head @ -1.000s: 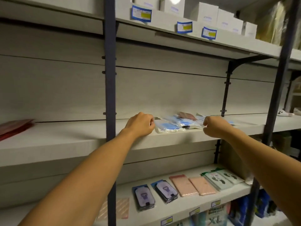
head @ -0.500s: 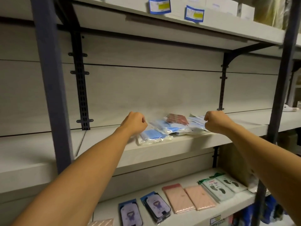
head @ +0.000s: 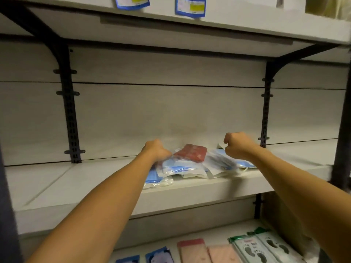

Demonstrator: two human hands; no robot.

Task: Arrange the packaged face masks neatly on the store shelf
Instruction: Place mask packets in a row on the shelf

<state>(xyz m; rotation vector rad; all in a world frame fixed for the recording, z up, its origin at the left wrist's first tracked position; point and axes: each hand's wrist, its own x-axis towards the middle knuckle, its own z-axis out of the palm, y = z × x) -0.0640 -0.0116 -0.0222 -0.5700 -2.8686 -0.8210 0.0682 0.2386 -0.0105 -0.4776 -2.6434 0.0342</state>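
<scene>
While both bare arms reach forward over a pale shelf (head: 95, 186), the hands sit at either end of a loose pile of masks (head: 191, 168) in clear packets. The left hand (head: 156, 149) is curled into a fist, knuckles up, at the pile's left end; it touches the packets there, but whether its fingers grip one cannot be told, since they are hidden under the hand. The right hand (head: 238, 144) is also curled, at the pile's right end, its fingertips closed at the edge of a clear packet, seemingly pinching it. The two hands are well apart, with the pile between them.

Most packets hold blue masks and overlap at slanted angles. A red packet (head: 190, 152) lies on top, between the hands and nearer the left one. The pile rests near the shelf's front edge, one blue packet below the left wrist just reaching it.

Below the arms, a lower shelf (head: 214, 235) carries flat goods in a row: pink packs (head: 193, 251) below the gap between the hands, and white packs with footprints (head: 260, 247) under the right forearm. Above the hands, blue-edged price tags (head: 190, 6) hang on an upper shelf's edge.
</scene>
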